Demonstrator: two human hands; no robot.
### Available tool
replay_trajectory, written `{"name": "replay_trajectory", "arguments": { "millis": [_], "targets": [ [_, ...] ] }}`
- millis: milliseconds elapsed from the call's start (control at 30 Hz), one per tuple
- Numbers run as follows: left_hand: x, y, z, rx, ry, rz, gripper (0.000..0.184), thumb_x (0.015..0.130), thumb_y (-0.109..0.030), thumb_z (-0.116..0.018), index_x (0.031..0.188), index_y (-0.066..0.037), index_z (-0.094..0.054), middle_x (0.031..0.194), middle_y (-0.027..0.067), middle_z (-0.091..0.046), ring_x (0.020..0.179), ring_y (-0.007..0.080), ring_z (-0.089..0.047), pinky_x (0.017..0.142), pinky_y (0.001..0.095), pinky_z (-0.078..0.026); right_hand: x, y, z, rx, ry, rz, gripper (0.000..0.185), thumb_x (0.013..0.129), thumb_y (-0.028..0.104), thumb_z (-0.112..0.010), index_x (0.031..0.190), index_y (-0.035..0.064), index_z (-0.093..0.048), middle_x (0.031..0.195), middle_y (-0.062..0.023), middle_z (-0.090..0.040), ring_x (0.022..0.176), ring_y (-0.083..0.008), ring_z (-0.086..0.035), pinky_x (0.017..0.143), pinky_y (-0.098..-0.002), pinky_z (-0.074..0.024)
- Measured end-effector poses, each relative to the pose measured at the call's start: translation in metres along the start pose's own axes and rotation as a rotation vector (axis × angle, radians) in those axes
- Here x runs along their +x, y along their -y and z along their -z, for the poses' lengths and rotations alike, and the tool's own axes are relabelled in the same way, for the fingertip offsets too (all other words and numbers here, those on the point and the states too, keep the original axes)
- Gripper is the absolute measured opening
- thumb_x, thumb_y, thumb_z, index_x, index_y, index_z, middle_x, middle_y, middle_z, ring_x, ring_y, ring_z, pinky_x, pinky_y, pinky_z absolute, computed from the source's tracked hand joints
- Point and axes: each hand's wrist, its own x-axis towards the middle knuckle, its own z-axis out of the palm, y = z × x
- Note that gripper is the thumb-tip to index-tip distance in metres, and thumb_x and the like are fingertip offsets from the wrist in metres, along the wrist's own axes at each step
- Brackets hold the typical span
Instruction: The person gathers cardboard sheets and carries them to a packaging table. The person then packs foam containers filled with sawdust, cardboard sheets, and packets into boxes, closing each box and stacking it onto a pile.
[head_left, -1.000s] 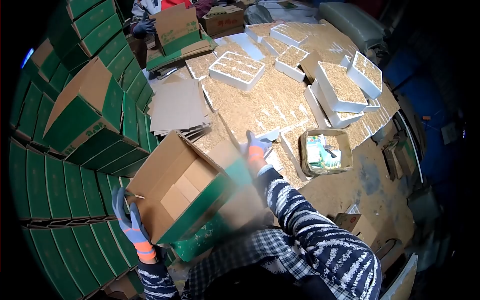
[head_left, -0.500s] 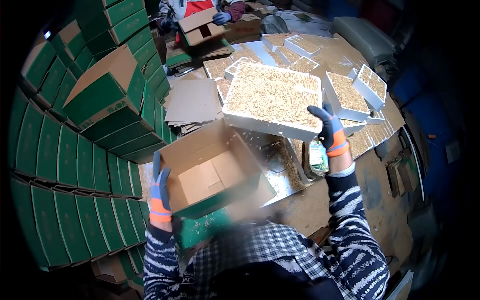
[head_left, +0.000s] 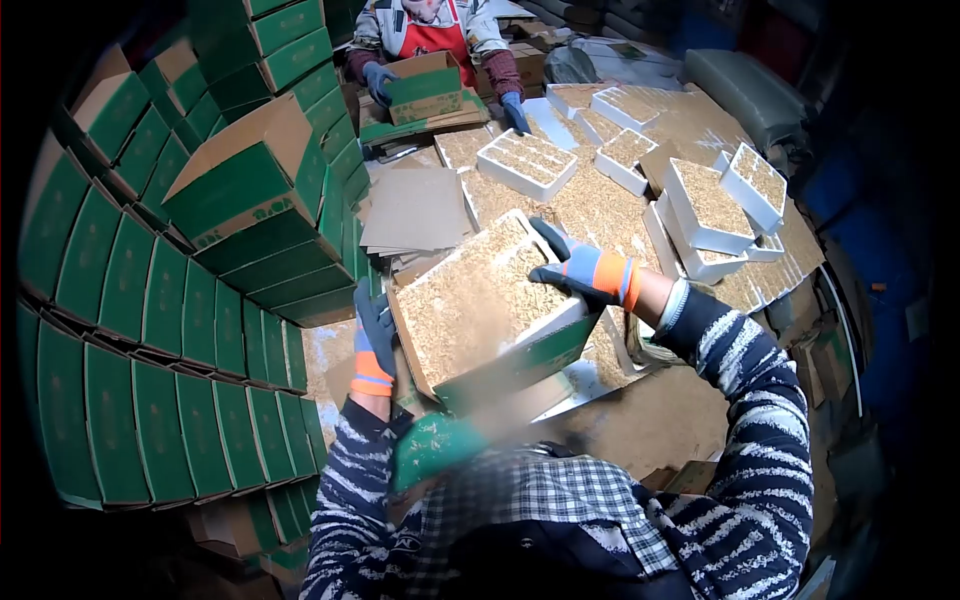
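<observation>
A green cardboard box with brown inner walls sits tilted in front of me. Inside its opening lies a white foam tray, filled with small tan grain-like pieces. My left hand, in a grey-blue glove with an orange cuff, is closed against the box's left side; its thumb is partly hidden. At the tray's upper right, my right hand grips the rim, with fingers reaching over the tan pieces.
Green boxes are stacked along the left. Flat cardboard sheets lie beyond my box. More filled white trays stand on the table strewn with tan pieces. Across it, a co-worker in a red apron holds a green box.
My right hand has brought the tray left and down into the box. The box has shifted right with my left hand. The co-worker has lowered their box and reaches toward another tray.
</observation>
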Motion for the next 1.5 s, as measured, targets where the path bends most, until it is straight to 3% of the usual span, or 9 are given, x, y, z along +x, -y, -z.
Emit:
{"name": "replay_trajectory", "arguments": {
  "millis": [133,333,467,567,667,800,1033,1367,1500],
  "targets": [
    [0.121,0.030,0.027,0.318,0.077,-0.265,0.067,0.095,-0.023,-0.067,0.151,-0.002,-0.037,0.143,0.0214,-0.051,0.126,0.0288,-0.056,0.102,0.0346,-0.046,0.006,-0.045,-0.019,-0.223,0.144,-0.147,0.090,0.082,0.028,-0.079,0.155,0.0089,-0.030,0.126,-0.0218,-0.064,0.113,-0.0298,-0.063,0.094,-0.0406,-0.0500],
    [0.303,0.081,0.039,1.617,-0.217,-0.079,0.112,0.068,-0.062,-0.080,0.157,-0.017,-0.028,0.159,0.0242,-0.029,0.146,0.0425,-0.027,0.117,0.0515,-0.027,-0.011,-0.010,-0.051,-0.684,0.228,-0.149,0.038,0.087,0.015,-0.061,0.118,-0.0061,-0.056,0.127,-0.0308,-0.059,0.120,-0.0421,-0.058,0.097,-0.0445,-0.0493],
    [0.274,0.055,0.004,1.970,-0.167,0.118,0.118,0.064,-0.067,-0.080,0.158,-0.022,-0.026,0.150,0.0194,-0.044,0.140,0.0418,-0.036,0.111,0.0546,-0.034,-0.042,0.009,-0.058,-0.563,-0.326,0.416,0.032,0.093,0.017,-0.060,0.123,0.0048,-0.060,0.136,-0.0194,-0.055,0.131,-0.0364,-0.050,0.106,-0.0431,-0.0439],
    [0.272,0.058,0.009,2.110,-0.215,0.084,0.121,0.058,-0.068,-0.083,0.156,-0.021,-0.031,0.141,0.0168,-0.051,0.134,0.0394,-0.042,0.106,0.0532,-0.039,-0.066,-0.015,-0.029,-0.266,-0.687,0.345,0.036,0.088,0.016,-0.070,0.122,0.0114,-0.063,0.131,-0.0128,-0.059,0.122,-0.0334,-0.055,0.103,-0.0406,-0.0464],
    [0.253,0.045,0.001,1.880,-0.226,-0.058,0.110,0.057,-0.047,-0.092,0.148,-0.015,-0.040,0.140,0.0196,-0.051,0.132,0.0379,-0.045,0.107,0.0517,-0.040,-0.096,-0.122,0.003,-0.451,-0.930,-0.126,0.028,0.085,0.012,-0.067,0.113,0.0119,-0.068,0.117,-0.0131,-0.064,0.114,-0.0337,-0.058,0.098,-0.0429,-0.0472],
    [0.285,0.040,0.034,1.536,-0.122,-0.416,0.081,0.065,-0.026,-0.089,0.136,-0.008,-0.054,0.136,0.0203,-0.053,0.127,0.0373,-0.050,0.105,0.0425,-0.044,-0.148,-0.260,-0.005,-0.826,-0.335,-0.456,0.039,0.078,0.027,-0.073,0.117,0.0212,-0.072,0.134,-0.0122,-0.058,0.127,-0.0335,-0.053,0.106,-0.0418,-0.0442],
    [0.245,-0.054,0.010,0.837,-0.041,-0.447,0.035,0.091,-0.007,-0.070,0.125,0.001,-0.065,0.110,0.0097,-0.072,0.094,0.0170,-0.065,0.085,0.0290,-0.053,-0.146,-0.271,0.018,-0.238,-0.220,-0.698,0.026,0.082,0.033,-0.074,0.102,0.0174,-0.080,0.102,-0.0139,-0.075,0.093,-0.0312,-0.071,0.085,-0.0382,-0.0546],
    [0.045,-0.116,-0.065,0.639,0.020,-0.827,0.027,0.095,-0.004,-0.065,0.121,0.001,-0.069,0.118,0.0080,-0.070,0.105,0.0143,-0.064,0.093,0.0280,-0.051,-0.145,-0.259,0.042,-0.506,-0.540,-0.484,0.022,0.083,0.027,-0.071,0.100,0.0155,-0.079,0.110,-0.0113,-0.072,0.108,-0.0299,-0.065,0.094,-0.0387,-0.0508],
    [-0.064,-0.108,-0.085,1.093,0.084,-1.229,0.036,0.079,0.005,-0.066,0.113,-0.005,-0.073,0.110,0.0107,-0.067,0.100,0.0255,-0.064,0.089,0.0339,-0.052,-0.124,-0.094,0.034,-0.396,-1.069,0.406,0.018,0.083,0.010,-0.070,0.100,0.0120,-0.076,0.108,-0.0075,-0.071,0.104,-0.0305,-0.063,0.094,-0.0414,-0.0493]
  ]
}}
